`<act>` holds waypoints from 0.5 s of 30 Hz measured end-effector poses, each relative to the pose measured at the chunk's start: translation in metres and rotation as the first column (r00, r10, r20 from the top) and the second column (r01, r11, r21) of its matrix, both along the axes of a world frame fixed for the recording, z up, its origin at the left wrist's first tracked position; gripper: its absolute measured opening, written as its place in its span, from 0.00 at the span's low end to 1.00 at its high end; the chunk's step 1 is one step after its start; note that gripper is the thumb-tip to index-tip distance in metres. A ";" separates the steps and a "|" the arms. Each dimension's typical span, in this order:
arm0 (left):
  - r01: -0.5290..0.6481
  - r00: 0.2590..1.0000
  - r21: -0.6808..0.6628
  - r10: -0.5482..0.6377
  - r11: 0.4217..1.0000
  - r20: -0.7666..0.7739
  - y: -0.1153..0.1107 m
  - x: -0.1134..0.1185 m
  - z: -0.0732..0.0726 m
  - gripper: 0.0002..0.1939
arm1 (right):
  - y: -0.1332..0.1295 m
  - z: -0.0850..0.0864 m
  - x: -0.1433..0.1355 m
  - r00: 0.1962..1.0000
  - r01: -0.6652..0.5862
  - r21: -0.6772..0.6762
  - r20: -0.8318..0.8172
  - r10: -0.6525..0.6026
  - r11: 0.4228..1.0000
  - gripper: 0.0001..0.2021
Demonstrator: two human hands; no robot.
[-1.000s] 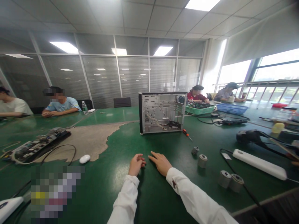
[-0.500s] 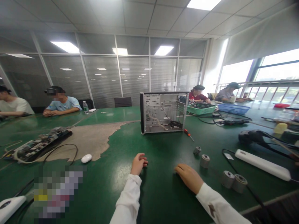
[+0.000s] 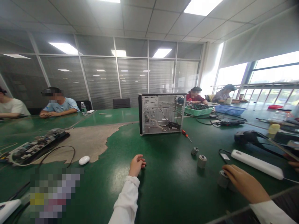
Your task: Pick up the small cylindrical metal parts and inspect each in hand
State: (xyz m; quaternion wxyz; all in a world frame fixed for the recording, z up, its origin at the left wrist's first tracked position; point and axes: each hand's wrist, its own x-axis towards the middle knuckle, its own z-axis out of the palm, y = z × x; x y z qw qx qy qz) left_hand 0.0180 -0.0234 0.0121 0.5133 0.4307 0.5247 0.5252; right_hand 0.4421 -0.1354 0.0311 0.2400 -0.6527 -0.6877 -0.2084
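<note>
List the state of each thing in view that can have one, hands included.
left hand: empty, fingers loosely bent
right hand: at a metal cylinder, grip unclear
metal cylinder: standing on end
computer case: upright, side open
screwdriver: lying flat
bottle: upright
ceiling lights: lit
window blind: partly lowered

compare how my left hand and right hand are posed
The left hand is loosely curled with nothing in it, over bare green table; the right hand bends its fingers down at a grey metal cylinder. The left shows its thumb side, the right its back. Both are bare, in white sleeves.
</note>
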 end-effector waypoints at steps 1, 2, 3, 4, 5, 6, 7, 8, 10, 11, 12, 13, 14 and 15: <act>0.000 1.000 0.002 0.000 1.000 0.001 0.000 0.000 0.000 0.14 | 0.000 -0.002 0.000 1.000 -0.016 -0.038 -0.010 0.016 0.999 0.12; 0.000 1.000 0.004 0.000 1.000 0.001 0.000 0.000 0.000 0.14 | 0.000 -0.003 0.001 0.999 -0.039 -0.082 -0.018 0.038 0.996 0.12; 0.000 1.000 0.005 0.000 1.000 0.002 0.000 0.000 -0.001 0.14 | -0.001 -0.003 0.002 0.998 -0.060 -0.117 -0.024 0.057 0.991 0.12; 0.000 1.000 0.006 0.000 1.000 0.002 0.000 -0.001 -0.001 0.14 | -0.001 -0.003 0.003 0.998 -0.058 -0.118 -0.036 0.054 0.991 0.12; -0.001 1.000 0.007 0.001 1.000 0.002 0.000 -0.001 -0.001 0.14 | -0.001 -0.003 0.004 0.997 -0.060 -0.118 -0.048 0.055 0.991 0.13; -0.003 1.000 0.007 0.003 1.000 0.002 0.000 -0.001 -0.001 0.14 | -0.001 -0.003 0.004 0.996 -0.066 -0.121 -0.061 0.059 0.990 0.13; -0.005 1.000 0.006 0.005 1.000 0.002 -0.001 -0.001 -0.001 0.14 | -0.001 -0.002 0.005 0.995 -0.071 -0.125 -0.075 0.062 0.990 0.13; -0.006 1.000 0.006 0.006 1.000 0.002 -0.001 -0.001 -0.001 0.14 | -0.002 -0.002 0.004 0.994 -0.072 -0.130 -0.088 0.060 0.989 0.13; -0.008 1.000 0.005 0.008 1.000 0.001 0.000 -0.001 -0.001 0.13 | -0.003 0.000 0.003 0.993 -0.063 -0.145 -0.109 0.047 0.987 0.13; -0.008 1.000 0.005 0.008 1.000 0.001 0.000 -0.001 -0.001 0.13 | -0.003 0.000 0.002 0.993 -0.057 -0.152 -0.114 0.039 0.987 0.13; -0.008 1.000 0.004 0.008 1.000 -0.001 0.000 0.000 -0.001 0.13 | -0.004 0.001 0.000 0.993 -0.054 -0.158 -0.115 0.036 0.986 0.13; -0.008 1.000 0.003 0.008 1.000 -0.002 0.000 0.000 -0.001 0.13 | -0.004 0.002 -0.002 0.993 -0.059 -0.162 -0.111 0.041 0.985 0.13; -0.008 1.000 0.003 0.008 1.000 -0.004 0.000 0.000 0.000 0.14 | -0.005 0.002 -0.004 0.994 -0.047 -0.133 -0.103 0.034 0.990 0.13; -0.007 1.000 0.002 0.007 1.000 -0.005 0.000 0.000 0.000 0.14 | -0.005 0.002 -0.006 0.995 -0.025 -0.078 -0.094 0.017 0.997 0.14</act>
